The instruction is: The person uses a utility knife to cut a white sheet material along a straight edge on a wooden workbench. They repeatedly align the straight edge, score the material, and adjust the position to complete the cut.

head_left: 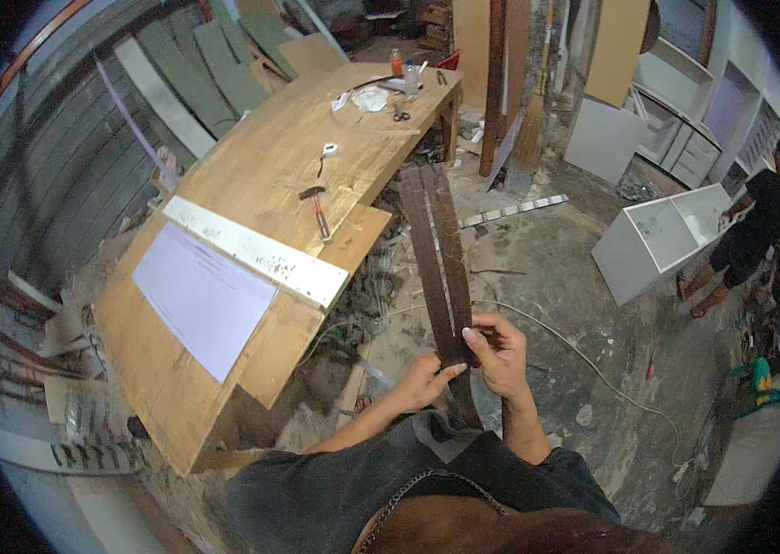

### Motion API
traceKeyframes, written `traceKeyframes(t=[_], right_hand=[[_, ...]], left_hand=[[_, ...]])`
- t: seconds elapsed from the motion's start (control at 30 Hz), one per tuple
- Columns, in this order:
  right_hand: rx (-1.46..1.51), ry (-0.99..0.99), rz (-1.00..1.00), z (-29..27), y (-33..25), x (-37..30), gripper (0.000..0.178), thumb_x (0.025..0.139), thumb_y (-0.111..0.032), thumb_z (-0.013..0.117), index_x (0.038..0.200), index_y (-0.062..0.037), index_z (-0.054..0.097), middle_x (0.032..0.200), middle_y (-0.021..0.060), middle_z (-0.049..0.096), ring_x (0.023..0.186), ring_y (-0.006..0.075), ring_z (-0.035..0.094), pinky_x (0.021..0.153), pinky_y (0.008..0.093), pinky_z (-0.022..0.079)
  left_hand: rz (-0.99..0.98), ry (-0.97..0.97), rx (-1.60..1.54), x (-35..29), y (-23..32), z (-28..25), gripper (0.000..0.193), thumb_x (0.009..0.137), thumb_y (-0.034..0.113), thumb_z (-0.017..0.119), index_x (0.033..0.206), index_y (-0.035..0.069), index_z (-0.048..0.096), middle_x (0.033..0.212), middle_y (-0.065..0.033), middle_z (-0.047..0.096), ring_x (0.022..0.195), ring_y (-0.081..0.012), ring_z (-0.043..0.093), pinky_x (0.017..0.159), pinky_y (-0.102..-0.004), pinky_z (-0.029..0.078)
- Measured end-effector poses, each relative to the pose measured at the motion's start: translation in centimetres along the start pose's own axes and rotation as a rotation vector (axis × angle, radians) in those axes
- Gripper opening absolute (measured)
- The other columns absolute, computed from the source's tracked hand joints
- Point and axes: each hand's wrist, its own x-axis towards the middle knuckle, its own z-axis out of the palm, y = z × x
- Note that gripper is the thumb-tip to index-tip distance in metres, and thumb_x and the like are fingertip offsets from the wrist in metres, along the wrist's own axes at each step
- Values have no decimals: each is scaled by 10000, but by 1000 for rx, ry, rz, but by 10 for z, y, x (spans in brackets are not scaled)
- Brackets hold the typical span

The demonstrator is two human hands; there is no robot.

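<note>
Long, flat dark brown strips [436,268] stretch away from me, side by side with a thin pale gap between them. My right hand [499,358] grips their near end, thumb on top and fingers curled at the right edge. On the left edge of that same end, my left hand [424,380] is closed with its thumb pressed against it. A darker tail of strip [466,402] hangs below my hands, toward my body. The exact material cannot be made out.
A wooden worktable [224,175] stands at left, bearing a hammer [317,212], a tape measure [329,150], a white board [252,249] and a pale sheet [205,295]. A cable [584,360] crosses the floor. At right are a white cabinet [625,249] and another person [759,222].
</note>
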Motion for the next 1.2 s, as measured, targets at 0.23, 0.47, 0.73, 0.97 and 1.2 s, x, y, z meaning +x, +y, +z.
traceKeyframes(t=[0.23,0.47,0.73,0.97,1.2], right_hand=[[79,-38,41,10,11,-2,170,930,-94,671,1064,10,654,985,48,686,905,124,633,818,282,503],[-157,105,24,-11,43,10,265,885,-174,717,1101,-31,659,1003,60,681,908,156,634,832,306,503],[-520,-368,-14,-61,178,-73,710,690,-282,868,1274,-35,549,1147,197,639,1021,357,637,862,390,499],[-1032,309,-173,-97,231,-110,492,687,-115,748,1135,-23,567,1049,191,618,993,377,616,847,428,497],[-579,1154,562,-161,247,-85,883,759,-476,831,1325,25,374,1113,174,542,857,237,560,807,383,491]], left_hand=[[-102,2,80,-10,-12,-2,259,943,189,602,1137,22,631,1051,-197,679,1031,-348,654,871,-428,494],[-179,138,-92,0,14,-17,311,970,244,600,1191,27,625,1100,-105,688,1032,-224,641,904,-375,494],[67,434,-623,38,34,-80,467,1012,180,541,1416,13,376,1205,-167,620,1064,-314,656,902,-425,541],[298,883,-362,13,90,-165,442,1026,229,505,1430,82,406,1249,-137,593,1082,-280,621,876,-479,555],[470,1085,-240,-51,115,-254,490,1021,246,517,1454,72,368,1360,-117,477,1219,-268,486,1067,-501,420]])
